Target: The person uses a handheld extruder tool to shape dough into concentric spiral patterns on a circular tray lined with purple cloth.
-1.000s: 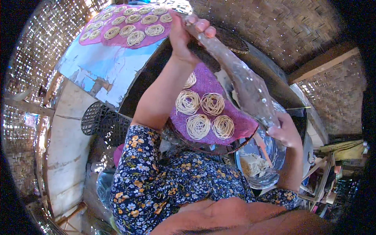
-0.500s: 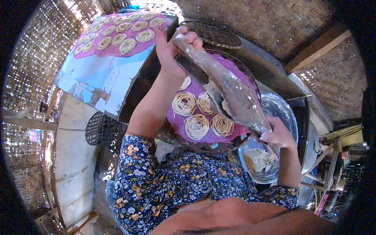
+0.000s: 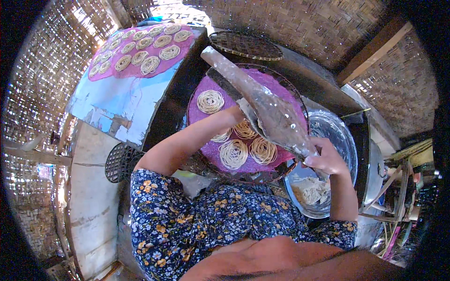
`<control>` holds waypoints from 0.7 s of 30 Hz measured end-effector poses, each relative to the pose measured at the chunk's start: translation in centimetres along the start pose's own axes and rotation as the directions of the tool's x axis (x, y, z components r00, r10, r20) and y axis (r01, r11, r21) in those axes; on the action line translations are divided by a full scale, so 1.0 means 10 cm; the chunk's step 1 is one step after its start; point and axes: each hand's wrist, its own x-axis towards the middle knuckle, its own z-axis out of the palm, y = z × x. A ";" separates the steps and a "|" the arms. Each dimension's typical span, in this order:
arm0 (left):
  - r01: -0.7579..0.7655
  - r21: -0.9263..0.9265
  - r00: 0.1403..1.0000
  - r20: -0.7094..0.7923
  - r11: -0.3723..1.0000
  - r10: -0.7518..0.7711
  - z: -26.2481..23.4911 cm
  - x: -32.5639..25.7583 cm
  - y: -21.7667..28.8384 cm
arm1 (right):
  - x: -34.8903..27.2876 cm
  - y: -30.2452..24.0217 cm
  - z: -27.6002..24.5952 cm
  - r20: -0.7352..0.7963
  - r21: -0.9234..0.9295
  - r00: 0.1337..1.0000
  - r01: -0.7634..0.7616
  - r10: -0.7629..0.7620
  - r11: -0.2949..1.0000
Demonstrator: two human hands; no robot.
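Observation:
A long two-armed wooden noodle press [image 3: 276, 110], spotted with white, slants from upper left to lower right above a round woven tray [image 3: 188, 112]. My right hand [image 3: 328, 157] is closed around its lower right end. My left forearm [image 3: 194, 138] reaches across the tray, and the hand itself disappears behind the middle of the press, so its fingers are hidden. Pink mesh cloth [image 3: 276, 84] lines the tray. On it lie several round coils of pale noodles [image 3: 233, 154], some partly covered by my forearm and the press.
Right of the tray stands a metal basin [image 3: 352, 161] with pale dough [image 3: 313, 191] in it. At far left, more noodle coils [image 3: 150, 65] lie on pink cloth over a light blue table [image 3: 122, 96]. An open-weave basket [image 3: 123, 161] and another round tray [image 3: 246, 45] are nearby.
My left hand has let go of the upper left end of the press and moved down and right behind its middle. My right hand stays on the lower end.

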 end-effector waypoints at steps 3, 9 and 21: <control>-0.013 0.116 1.000 -0.011 0.993 0.014 0.03 -0.05 -0.01 | 0.00 0.04 -0.04 -0.009 -0.015 1.000 0.014 -0.014 1.000; 0.083 0.717 0.992 -0.127 0.692 0.013 0.04 -0.03 0.03 | 0.01 0.04 -0.07 -0.153 0.093 0.987 0.067 -0.052 0.993; -0.489 -0.604 0.846 -0.150 0.630 0.512 -0.21 0.11 1.43 | 0.33 0.04 -0.13 -0.033 0.155 0.997 0.080 -0.075 0.985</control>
